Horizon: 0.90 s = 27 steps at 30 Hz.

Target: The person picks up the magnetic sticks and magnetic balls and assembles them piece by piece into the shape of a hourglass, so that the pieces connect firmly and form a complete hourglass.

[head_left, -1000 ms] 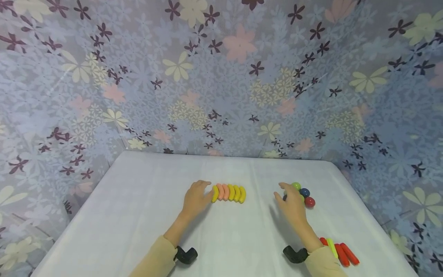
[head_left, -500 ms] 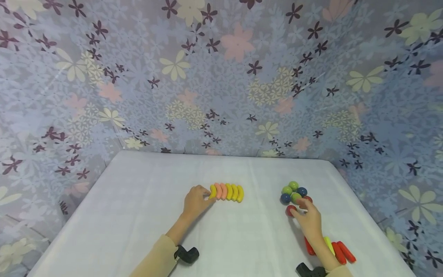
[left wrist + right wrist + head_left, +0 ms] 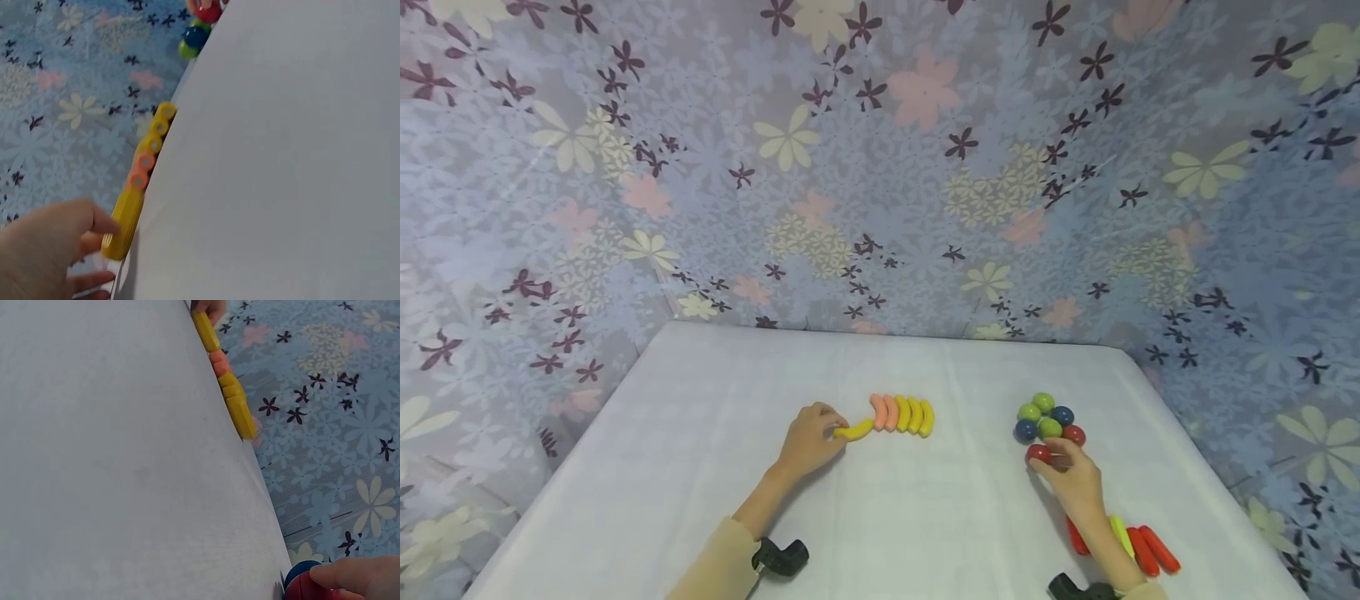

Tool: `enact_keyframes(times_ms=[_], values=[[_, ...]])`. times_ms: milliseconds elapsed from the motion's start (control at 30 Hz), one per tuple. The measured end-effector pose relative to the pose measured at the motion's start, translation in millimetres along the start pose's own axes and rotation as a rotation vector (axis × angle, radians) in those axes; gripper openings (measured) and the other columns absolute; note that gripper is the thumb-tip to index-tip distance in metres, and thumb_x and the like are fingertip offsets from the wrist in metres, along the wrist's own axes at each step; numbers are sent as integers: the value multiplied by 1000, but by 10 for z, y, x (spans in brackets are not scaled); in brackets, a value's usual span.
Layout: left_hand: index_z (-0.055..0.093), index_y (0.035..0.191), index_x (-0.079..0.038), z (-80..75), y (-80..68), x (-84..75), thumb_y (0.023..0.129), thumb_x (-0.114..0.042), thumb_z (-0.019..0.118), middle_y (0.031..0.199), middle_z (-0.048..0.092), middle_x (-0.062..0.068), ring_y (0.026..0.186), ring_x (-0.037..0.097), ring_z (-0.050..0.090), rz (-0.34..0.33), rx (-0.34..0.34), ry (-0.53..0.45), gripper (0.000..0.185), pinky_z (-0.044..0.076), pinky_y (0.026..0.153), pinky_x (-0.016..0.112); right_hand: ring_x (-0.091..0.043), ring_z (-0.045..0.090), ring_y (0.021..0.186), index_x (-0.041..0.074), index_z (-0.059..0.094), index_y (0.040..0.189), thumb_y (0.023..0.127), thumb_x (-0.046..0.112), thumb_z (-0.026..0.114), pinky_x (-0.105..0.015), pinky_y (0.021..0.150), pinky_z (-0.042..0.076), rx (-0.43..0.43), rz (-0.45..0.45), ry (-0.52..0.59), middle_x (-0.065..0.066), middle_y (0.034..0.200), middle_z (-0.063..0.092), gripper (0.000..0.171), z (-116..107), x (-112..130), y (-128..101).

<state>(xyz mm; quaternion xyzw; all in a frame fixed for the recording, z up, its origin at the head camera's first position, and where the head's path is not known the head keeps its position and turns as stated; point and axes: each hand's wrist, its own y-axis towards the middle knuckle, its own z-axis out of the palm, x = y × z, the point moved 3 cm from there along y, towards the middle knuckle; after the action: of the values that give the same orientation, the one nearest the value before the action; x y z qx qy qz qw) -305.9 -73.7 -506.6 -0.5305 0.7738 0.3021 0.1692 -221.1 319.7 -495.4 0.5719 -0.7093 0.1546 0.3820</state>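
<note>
My left hand (image 3: pixel 833 430) pinches a yellow curved piece (image 3: pixel 854 430) by one end, just left of a row of pink and yellow curved pieces (image 3: pixel 902 414) on the white table (image 3: pixel 715 417). In the left wrist view the yellow piece (image 3: pixel 124 220) sticks out from the fingers (image 3: pixel 94 228) toward the row (image 3: pixel 150 147). My right hand (image 3: pixel 1051 458) holds a red ball (image 3: pixel 1038 453) just in front of a cluster of green, blue and red balls (image 3: pixel 1047 417). A fingertip (image 3: pixel 350 575) lies over the red ball (image 3: pixel 306 589) in the right wrist view.
Red sticks and one light green stick (image 3: pixel 1131 546) lie by my right forearm near the table's front right edge. Floral-patterned walls (image 3: pixel 880 167) close off the table at the back and on both sides. Black wrist mounts (image 3: pixel 780 557) show on both sleeves.
The left hand has pulled the leftmost yellow piece off the row and turned it sideways. The right hand drew back from the ball cluster, and a red ball now sits apart at its fingertips.
</note>
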Motion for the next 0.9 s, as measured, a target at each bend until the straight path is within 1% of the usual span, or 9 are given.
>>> enact_keyframes(times_ms=[133,233,300,367,467,567,633,733,900], values=[[71,94,-18,-31,-23,53,82,-17,64,123,56,14,120,37,47,8,96,-91,14,35,100,60,-34,62,99,-2,57,120,84,12,70,-8,70,44,10,8,-1,-22,112,64,41,-26,-17,-6],[70,102,-16,-36,-39,57,84,-14,61,125,55,15,122,38,47,18,105,-116,20,34,102,61,-30,62,97,-2,57,120,84,12,70,-7,70,43,12,13,-4,-22,112,64,41,-27,-23,-5],[69,104,-14,-25,-55,43,85,-15,61,121,57,13,118,35,49,5,58,-97,21,37,99,58,-28,61,97,-1,58,120,84,12,70,-6,70,43,10,21,-6,-21,112,64,40,-19,-27,-3],[69,103,-11,-10,-78,14,86,-20,62,113,59,11,110,31,53,-18,-23,-46,21,41,93,53,-27,61,97,0,58,120,84,12,70,-7,70,43,11,28,-5,-20,113,64,40,-13,-30,-3],[70,92,-8,14,-121,-38,84,-33,67,95,61,8,90,25,54,-77,-164,59,27,43,79,43,-29,60,98,0,58,120,84,12,70,-7,70,43,11,29,-3,-20,112,64,40,-5,-32,-6],[70,84,-7,27,-153,-91,79,-44,71,79,63,7,73,21,54,-127,-265,133,38,40,68,36,-21,62,93,0,59,119,83,12,71,-8,70,44,-1,14,-8,-20,111,65,39,-8,-29,-5],[70,82,-7,34,-165,-114,78,-46,72,71,65,6,64,18,54,-153,-290,132,40,39,64,34,-7,59,89,0,59,119,83,13,71,-7,70,44,-5,8,-2,-20,111,65,39,-9,-20,-4],[70,84,-6,41,-160,-128,78,-42,74,64,67,4,56,13,54,-190,-282,37,37,41,62,31,10,50,84,0,60,118,83,14,72,-4,70,42,-9,7,30,-20,111,65,40,0,8,-6],[69,92,-5,57,-122,-119,77,-32,77,66,66,2,57,9,54,-240,-247,-136,32,44,58,25,14,47,81,-2,61,115,82,13,73,0,70,41,-2,-10,104,-20,109,65,38,63,83,-18]])
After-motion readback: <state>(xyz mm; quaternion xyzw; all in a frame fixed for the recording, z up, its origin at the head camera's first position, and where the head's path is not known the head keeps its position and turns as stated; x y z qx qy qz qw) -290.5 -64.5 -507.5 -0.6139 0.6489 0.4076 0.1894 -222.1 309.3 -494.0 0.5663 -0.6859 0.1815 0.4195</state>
